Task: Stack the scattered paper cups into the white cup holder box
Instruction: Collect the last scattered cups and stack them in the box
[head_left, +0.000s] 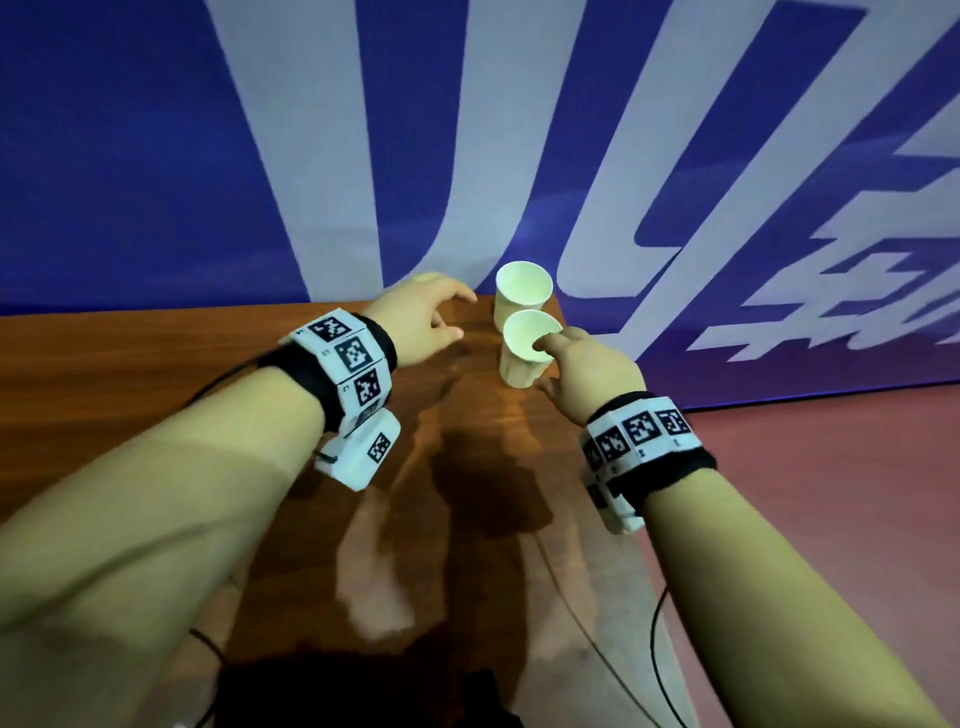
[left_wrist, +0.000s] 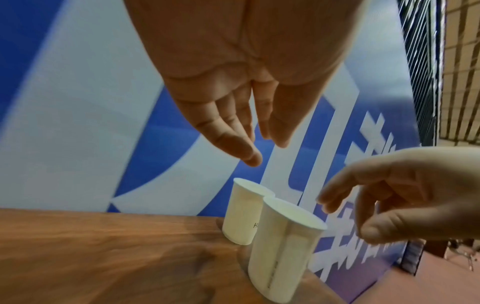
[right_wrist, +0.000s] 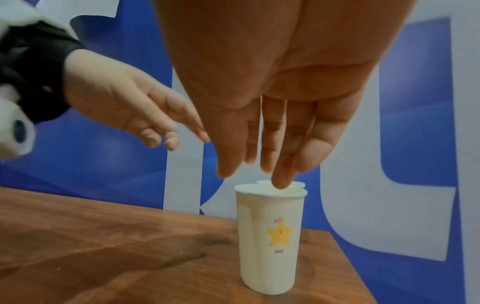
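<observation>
Right hand (head_left: 587, 364): fingers extended and loosely spread, holding nothing; in the head view one fingertip lies over the mouth of the near paper cup (head_left: 524, 348), and in the right wrist view a fingertip (right_wrist: 281, 181) reaches down to the rim, though contact cannot be confirmed. Left hand (head_left: 421, 322): fingers straight and relaxed, slightly apart, empty, raised above the wooden table (head_left: 208, 364) to the left of the cups. Near paper cup: upright, white, with a yellow star print on its side in the right wrist view, at the far right corner of the table. Far paper cup (head_left: 522, 296): upright, directly behind the near cup, just beside it; whether the two touch cannot be determined. Behind the table stands a blue and white banner (head_left: 467, 130)
</observation>
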